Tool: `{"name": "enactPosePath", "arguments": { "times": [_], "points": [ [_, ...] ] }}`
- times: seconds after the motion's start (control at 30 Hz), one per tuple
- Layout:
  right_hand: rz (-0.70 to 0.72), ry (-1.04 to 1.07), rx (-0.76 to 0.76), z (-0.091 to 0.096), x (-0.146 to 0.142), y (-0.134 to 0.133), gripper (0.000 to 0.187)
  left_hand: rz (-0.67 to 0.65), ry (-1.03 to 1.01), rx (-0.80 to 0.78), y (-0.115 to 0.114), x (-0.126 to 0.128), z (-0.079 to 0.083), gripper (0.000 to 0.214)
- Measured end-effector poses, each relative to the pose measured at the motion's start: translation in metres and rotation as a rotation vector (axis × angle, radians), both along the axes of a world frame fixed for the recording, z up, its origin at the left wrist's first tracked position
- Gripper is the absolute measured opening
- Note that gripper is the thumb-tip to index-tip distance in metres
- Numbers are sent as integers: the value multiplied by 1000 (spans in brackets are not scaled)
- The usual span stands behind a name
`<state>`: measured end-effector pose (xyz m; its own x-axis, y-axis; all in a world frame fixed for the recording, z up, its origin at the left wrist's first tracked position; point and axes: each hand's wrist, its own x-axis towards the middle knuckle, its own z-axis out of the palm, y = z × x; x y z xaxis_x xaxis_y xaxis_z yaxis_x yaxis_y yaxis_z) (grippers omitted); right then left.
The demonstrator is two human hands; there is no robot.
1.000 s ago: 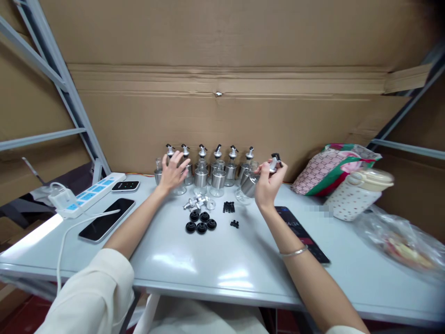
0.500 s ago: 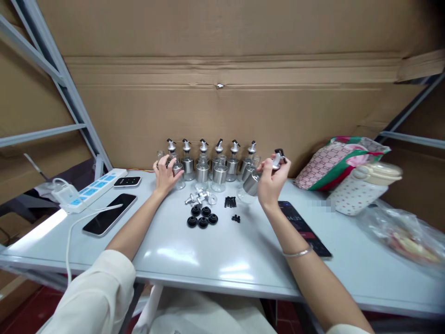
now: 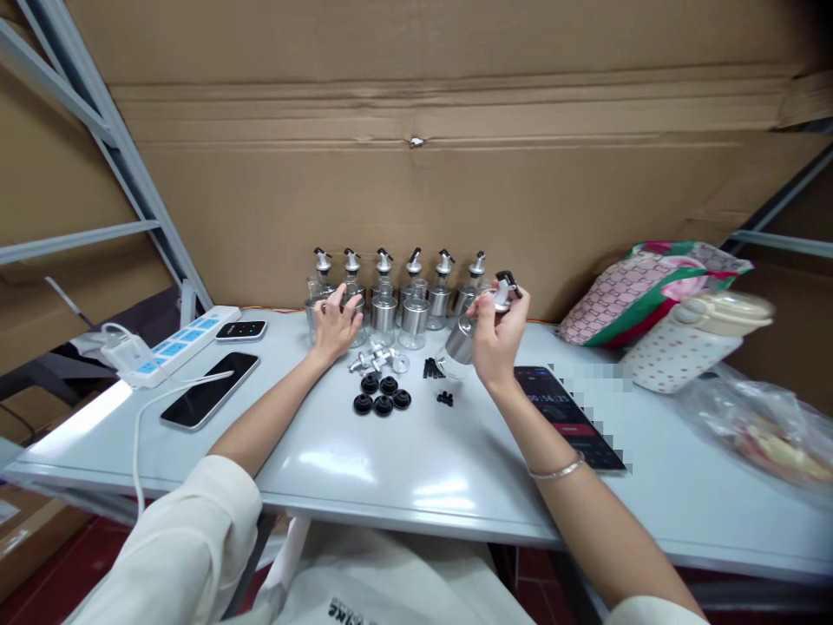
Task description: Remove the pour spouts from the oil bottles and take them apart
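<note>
My right hand is wrapped round a glass oil bottle with a steel band, held tilted. A silver pourer with a black flap stands in its neck. My left hand is open, fingers spread in front of the bottles at the left end; fingertip contact with them cannot be made out. Behind stands a row of oil bottles with pourers. Before them are several open-necked bottles. Silver pourer parts, black ribbed stoppers, black flaps and small black pieces lie nearer me.
At left lie a phone with a white cable, a power strip and a small device. At right are a dark phone with a timer, a patterned bag, a dotted flask and a plastic bag. Cardboard stands behind.
My left hand has moved right along the bottles. My right hand has come slightly left with the tilted oil bottle, which now hangs nearer the black flaps. The view has shifted a little.
</note>
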<state>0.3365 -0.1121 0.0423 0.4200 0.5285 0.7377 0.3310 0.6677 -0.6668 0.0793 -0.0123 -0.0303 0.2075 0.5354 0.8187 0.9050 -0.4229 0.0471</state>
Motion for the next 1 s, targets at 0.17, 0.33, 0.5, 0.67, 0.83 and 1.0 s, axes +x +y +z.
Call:
{"name": "enactPosePath", "arguments": {
  "times": [0.17, 0.33, 0.5, 0.67, 0.83, 1.0],
  "points": [
    [12, -3, -21, 2, -1, -3, 32, -65, 11, -37, -3, -1, 0, 43],
    [53, -11, -33, 2, -1, -2, 33, -135, -126, 8, -17, 16, 21, 39],
    [177, 19, -43, 8, -12, -16, 26, -631, -283, -206, -74, 80, 61, 69],
    [308, 61, -106, 30, -29, -40, 31, -1025, -419, -691, -123, 117, 80, 75],
    [465, -8, -222, 55, -42, -45, 27, -954, -690, -717, -132, 112, 89, 68],
    [328, -147, -83, 82, -47, -43, 16, -787, -813, -786, -145, 104, 93, 37]
  ]
}}
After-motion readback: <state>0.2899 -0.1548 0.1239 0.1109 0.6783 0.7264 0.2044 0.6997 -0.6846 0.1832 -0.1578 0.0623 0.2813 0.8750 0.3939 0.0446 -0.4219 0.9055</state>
